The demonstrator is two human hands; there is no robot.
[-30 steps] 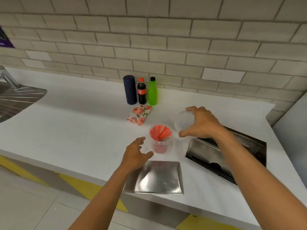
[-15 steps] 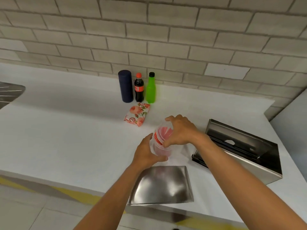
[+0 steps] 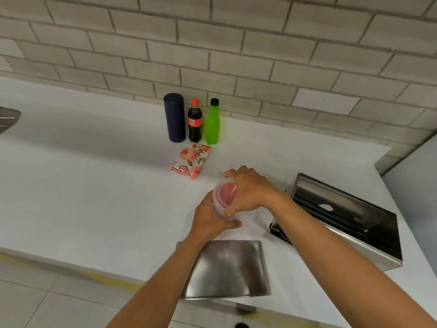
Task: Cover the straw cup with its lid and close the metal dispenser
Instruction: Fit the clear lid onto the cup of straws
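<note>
A clear plastic straw cup full of red straws stands on the white counter. My left hand wraps around its lower part. My right hand holds the clear lid down over the cup's mouth, the straws showing red through it. To the right lies the metal dispenser, open, with its dark inside showing. A loose flat metal cover plate rests at the counter's front edge, below my left wrist.
A dark blue cylinder, a cola bottle and a green bottle stand by the brick wall. A flowered tissue pack lies in front of them. A sink edge shows at far left.
My right hand carried the clear lid from beside the dispenser onto the cup. My left hand closed around the cup. The camera view shifted toward the right.
</note>
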